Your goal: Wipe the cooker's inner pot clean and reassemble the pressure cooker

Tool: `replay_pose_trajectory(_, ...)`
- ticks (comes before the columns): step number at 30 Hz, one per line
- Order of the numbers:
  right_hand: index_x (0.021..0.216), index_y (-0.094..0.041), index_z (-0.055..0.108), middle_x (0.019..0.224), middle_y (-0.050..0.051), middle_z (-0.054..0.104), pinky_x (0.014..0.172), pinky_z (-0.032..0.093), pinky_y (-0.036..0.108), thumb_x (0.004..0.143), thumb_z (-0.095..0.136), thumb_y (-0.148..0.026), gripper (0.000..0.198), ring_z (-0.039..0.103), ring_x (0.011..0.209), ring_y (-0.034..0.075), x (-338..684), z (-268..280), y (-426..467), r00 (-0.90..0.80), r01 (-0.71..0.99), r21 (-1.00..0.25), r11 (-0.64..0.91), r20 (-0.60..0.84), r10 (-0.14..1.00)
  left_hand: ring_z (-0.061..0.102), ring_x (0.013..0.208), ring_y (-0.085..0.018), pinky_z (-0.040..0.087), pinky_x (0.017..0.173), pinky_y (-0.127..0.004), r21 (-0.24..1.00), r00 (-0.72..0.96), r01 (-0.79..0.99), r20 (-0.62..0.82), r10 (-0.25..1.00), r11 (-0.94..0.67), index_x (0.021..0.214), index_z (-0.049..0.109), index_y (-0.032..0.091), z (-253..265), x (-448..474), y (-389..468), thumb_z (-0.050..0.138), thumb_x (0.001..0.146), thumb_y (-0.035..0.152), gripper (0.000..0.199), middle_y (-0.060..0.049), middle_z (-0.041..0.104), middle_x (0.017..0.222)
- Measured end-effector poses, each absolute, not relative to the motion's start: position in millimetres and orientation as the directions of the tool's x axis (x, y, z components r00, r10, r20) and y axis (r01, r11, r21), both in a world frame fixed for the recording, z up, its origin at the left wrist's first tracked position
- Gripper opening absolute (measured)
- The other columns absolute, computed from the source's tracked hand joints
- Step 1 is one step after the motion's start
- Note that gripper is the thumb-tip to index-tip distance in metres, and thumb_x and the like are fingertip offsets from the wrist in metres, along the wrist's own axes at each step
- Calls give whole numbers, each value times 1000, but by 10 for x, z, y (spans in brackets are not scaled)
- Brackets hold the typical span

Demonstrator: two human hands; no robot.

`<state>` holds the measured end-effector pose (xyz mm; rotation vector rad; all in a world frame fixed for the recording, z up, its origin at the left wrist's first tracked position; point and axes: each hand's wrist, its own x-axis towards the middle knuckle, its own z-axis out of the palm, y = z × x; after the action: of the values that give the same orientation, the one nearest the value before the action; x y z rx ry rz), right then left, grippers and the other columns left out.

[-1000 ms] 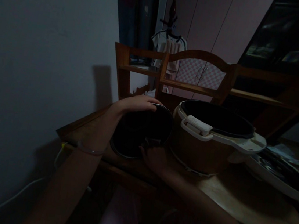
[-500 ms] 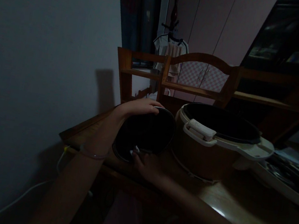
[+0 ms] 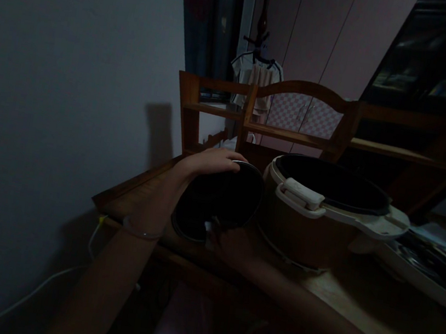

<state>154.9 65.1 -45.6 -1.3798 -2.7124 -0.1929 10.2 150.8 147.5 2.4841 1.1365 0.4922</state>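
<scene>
A dark round inner pot (image 3: 222,197) is tilted on the table, with its opening facing me. My left hand (image 3: 213,161) grips its top rim, thumb on the near side and fingers over the edge. At the pot's lower rim, my right hand (image 3: 232,247) pinches a small white tissue or cloth (image 3: 209,228); dim light hides most of its fingers. Just to the right stands a cooker body (image 3: 304,236) with a white rim, a white handle and a dark inside.
The cooker's lid (image 3: 424,267) lies at the right on the wooden table (image 3: 355,318). A wooden shelf frame (image 3: 293,138) runs along the back. The wall (image 3: 72,85) is close on the left, with a white cable (image 3: 54,276) hanging below.
My right hand has shifted slightly right along the pot's lower rim, and more of the white tissue or cloth shows. My left hand keeps its grip. The whole view has moved a little.
</scene>
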Motion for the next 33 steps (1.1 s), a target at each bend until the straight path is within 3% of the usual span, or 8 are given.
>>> replay_pose_trajectory(5, 116, -16, 63, 99, 15, 72, 70, 50, 36, 104, 15, -36, 54, 70, 82, 24, 1437, -419, 753, -572, 816, 36, 577, 191, 797, 54, 119, -24, 41, 102, -31, 468, 672, 593, 160, 723, -655, 126, 62, 22, 1465, 90, 1538, 50, 77, 27, 51, -2, 61, 132)
replay_pose_trajectory(13, 126, -20, 61, 93, 13, 73, 69, 50, 36, 103, 23, -26, 44, 70, 81, 24, 1364, -428, 894, -630, 775, 64, 628, 136, 764, 53, 121, -26, 41, 103, -33, 432, 613, 662, 158, 774, -612, 126, 63, 24, 1449, 84, 1577, 50, 77, 31, 51, -1, 62, 130)
replay_pose_trajectory(17, 128, -19, 59, 95, 13, 73, 69, 50, 36, 103, 24, -25, 44, 70, 81, 25, 1373, -446, 858, -655, 756, 83, 650, 129, 745, 56, 117, -23, 43, 101, -30, 481, 628, 626, 155, 762, -614, 124, 63, 23, 1474, 95, 1593, 50, 75, 28, 51, -1, 62, 130)
replay_pose_trajectory(21, 126, -13, 59, 95, 16, 73, 72, 50, 35, 104, 20, -33, 49, 70, 81, 25, 1373, -444, 775, -601, 794, 28, 607, 177, 779, 58, 113, -22, 46, 97, -28, 566, 641, 587, 113, 759, -579, 121, 63, 17, 1522, 104, 1584, 48, 72, 25, 51, -3, 65, 125)
replay_pose_trajectory(26, 138, -10, 48, 94, 16, 73, 67, 50, 34, 104, 19, -39, 53, 71, 77, 26, 1385, -412, 686, -556, 820, -13, 572, 217, 802, 59, 112, -23, 45, 99, -30, 626, 617, 580, 80, 783, -521, 123, 61, 15, 1542, 70, 1571, 49, 70, 25, 55, -3, 64, 126)
replay_pose_trajectory(33, 125, -12, 58, 101, 15, 72, 68, 49, 33, 104, 17, -38, 52, 70, 83, 25, 1399, -396, 640, -561, 815, -13, 579, 237, 794, 60, 109, -25, 46, 95, -30, 662, 611, 559, 79, 788, -500, 123, 60, 14, 1529, -14, 1603, 50, 70, 26, 56, -5, 65, 123)
